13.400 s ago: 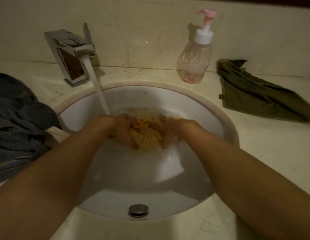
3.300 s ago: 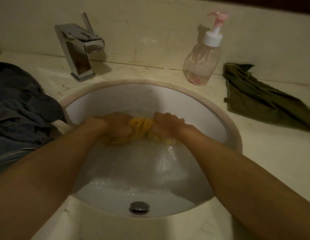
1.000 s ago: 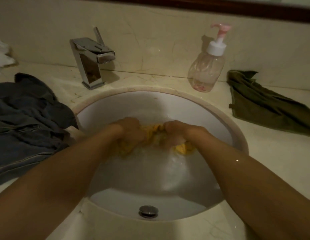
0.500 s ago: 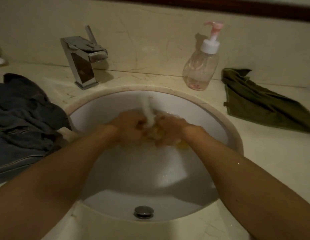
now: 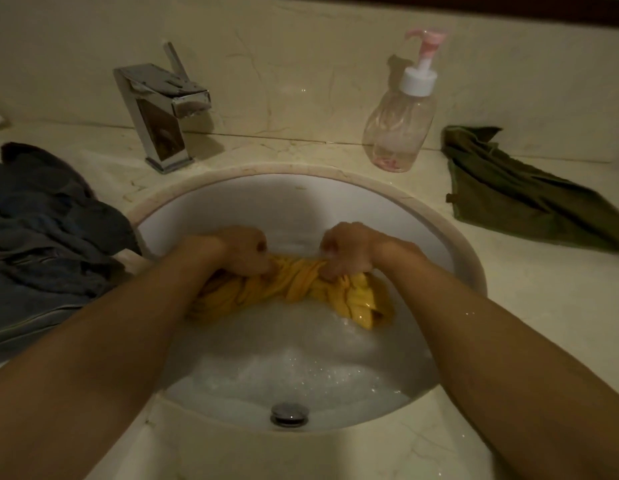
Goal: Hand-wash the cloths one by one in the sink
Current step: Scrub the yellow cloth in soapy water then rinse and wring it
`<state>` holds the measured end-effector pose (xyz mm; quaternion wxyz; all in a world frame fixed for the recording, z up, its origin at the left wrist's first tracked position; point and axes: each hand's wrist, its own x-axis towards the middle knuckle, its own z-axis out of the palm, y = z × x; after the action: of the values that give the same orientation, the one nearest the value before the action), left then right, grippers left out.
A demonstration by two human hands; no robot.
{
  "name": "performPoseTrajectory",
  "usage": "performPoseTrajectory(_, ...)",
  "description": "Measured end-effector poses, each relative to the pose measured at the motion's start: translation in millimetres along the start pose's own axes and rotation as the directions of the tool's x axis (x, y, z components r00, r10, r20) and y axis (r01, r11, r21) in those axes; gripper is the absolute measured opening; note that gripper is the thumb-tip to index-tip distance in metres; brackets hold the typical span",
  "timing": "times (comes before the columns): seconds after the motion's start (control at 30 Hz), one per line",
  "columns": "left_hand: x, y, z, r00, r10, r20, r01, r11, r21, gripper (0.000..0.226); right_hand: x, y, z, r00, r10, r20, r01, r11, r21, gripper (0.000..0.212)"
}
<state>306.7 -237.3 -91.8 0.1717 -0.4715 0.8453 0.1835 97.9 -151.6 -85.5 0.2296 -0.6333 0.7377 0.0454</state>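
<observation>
A wet yellow cloth (image 5: 294, 287) lies bunched and twisted in the white sink (image 5: 283, 199), which holds soapy, foamy water. My left hand (image 5: 244, 249) grips the cloth's left end with curled fingers. My right hand (image 5: 347, 249) grips its right end the same way, and the cloth is stretched between my fists. Part of the cloth hangs into the water below my right wrist. On the counter to the left lies a heap of dark blue-grey cloth (image 5: 41, 237). An olive-green cloth (image 5: 522, 199) is spread on the counter at the right.
A chrome faucet (image 5: 162, 112) stands behind the sink at the left, with no water running from it. A clear pump bottle (image 5: 399, 126) with a pink nozzle stands behind the sink at the right. An overflow hole (image 5: 289, 414) sits in the sink's near wall.
My hands have moved apart and pulled the yellow cloth taut between them. The stream that fell on my hands half a second ago is gone.
</observation>
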Motion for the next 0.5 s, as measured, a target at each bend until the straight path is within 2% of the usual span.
performPoseTrajectory(0.07,1.5,-1.5,-1.4,0.965,0.05,-0.256,-0.035,0.997,0.063,0.07,1.9,-2.0,-0.2,0.981,-0.033,-0.19,0.03,0.999,-0.015,0.068)
performPoseTrajectory(0.1,3.8,0.2,1.1,0.94,0.119,-0.32,-0.1,0.992,0.074,0.074,3.1,-2.0,0.0,0.976,-0.054,-0.213,0.057,0.998,0.011,0.067)
performPoseTrajectory(0.13,2.6,4.6,2.4,0.932,0.192,-0.307,-0.18,0.981,0.068,0.076,3.9,-2.4,1.4,0.983,-0.081,-0.164,0.084,0.996,0.014,0.067)
performPoseTrajectory(0.2,5.1,12.7,10.1,0.934,0.316,-0.169,-0.314,0.949,0.038,0.076,5.5,-4.9,12.2,0.996,-0.087,0.019,0.089,0.993,-0.078,0.08)
performPoseTrajectory(0.23,5.9,15.9,13.4,0.932,0.347,-0.106,-0.341,0.937,0.071,0.07,6.7,-5.9,18.0,0.996,-0.066,0.067,0.074,0.988,-0.133,0.087)
performPoseTrajectory(0.3,4.8,18.4,16.3,0.946,0.318,-0.069,-0.306,0.941,0.144,0.053,8.2,-9.0,23.0,0.998,-0.05,0.037,0.055,0.989,-0.137,0.083)
performPoseTrajectory(0.33,6.3,16.8,17.2,0.95,0.296,-0.103,-0.281,0.95,0.135,0.055,8.4,-11.4,22.7,0.998,-0.065,-0.003,0.064,0.992,-0.109,0.076)
performPoseTrajectory(0.4,3.3,16.4,17.6,0.97,0.219,-0.101,-0.206,0.971,0.121,0.076,8.6,-15.5,20.6,0.993,-0.105,-0.05,0.102,0.993,-0.056,0.063)
performPoseTrajectory(0.43,4.3,16.3,18.6,0.977,0.202,-0.074,-0.19,0.972,0.14,0.076,7.9,-16.8,19.4,0.992,-0.121,-0.046,0.12,0.992,-0.023,0.06)
performPoseTrajectory(0.5,5.2,17.9,19.1,0.986,0.167,0.024,-0.169,0.964,0.203,0.061,5.3,-17.8,17.5,0.987,-0.159,-0.023,0.16,0.983,0.091,0.06)
